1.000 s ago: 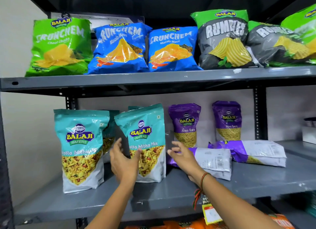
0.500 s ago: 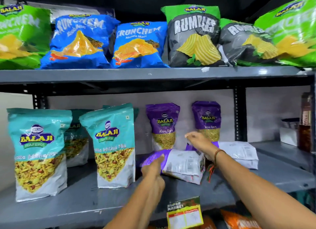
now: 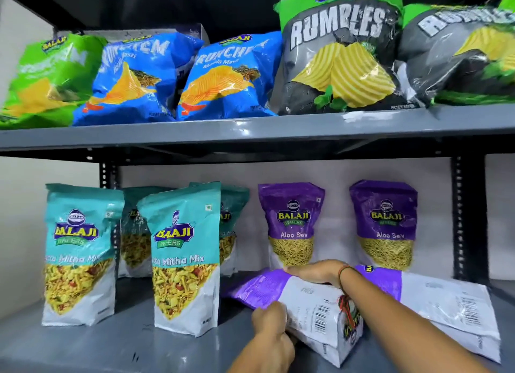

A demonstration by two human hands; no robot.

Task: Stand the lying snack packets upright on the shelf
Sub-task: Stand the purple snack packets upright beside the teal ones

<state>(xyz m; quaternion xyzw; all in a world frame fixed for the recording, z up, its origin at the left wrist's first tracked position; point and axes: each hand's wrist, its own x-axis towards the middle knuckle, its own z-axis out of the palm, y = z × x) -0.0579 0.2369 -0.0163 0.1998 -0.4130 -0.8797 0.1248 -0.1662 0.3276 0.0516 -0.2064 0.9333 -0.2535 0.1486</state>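
Observation:
Two purple Aloo Sev packets lie flat, back side up, on the grey lower shelf (image 3: 117,342). The nearer lying packet (image 3: 306,303) is held by both hands: my left hand (image 3: 271,321) grips its front edge and my right hand (image 3: 315,272) presses on its far top edge. Its purple end is slightly raised. The second lying packet (image 3: 446,303) rests to the right, partly behind my right forearm. Behind them, two purple Aloo Sev packets (image 3: 291,225) (image 3: 384,225) stand upright against the wall.
Teal Khatta Mitha Mix packets (image 3: 184,255) (image 3: 79,252) stand upright at the left, with more behind. The upper shelf (image 3: 250,128) carries green and blue Crunchem bags and Rumbles bags (image 3: 340,52). A black upright post (image 3: 468,219) stands at the right rear.
The view has moved closer to the shelf. My left hand has gone from reaching to gripping the nearer lying packet's front edge, and my right hand has settled on its top edge.

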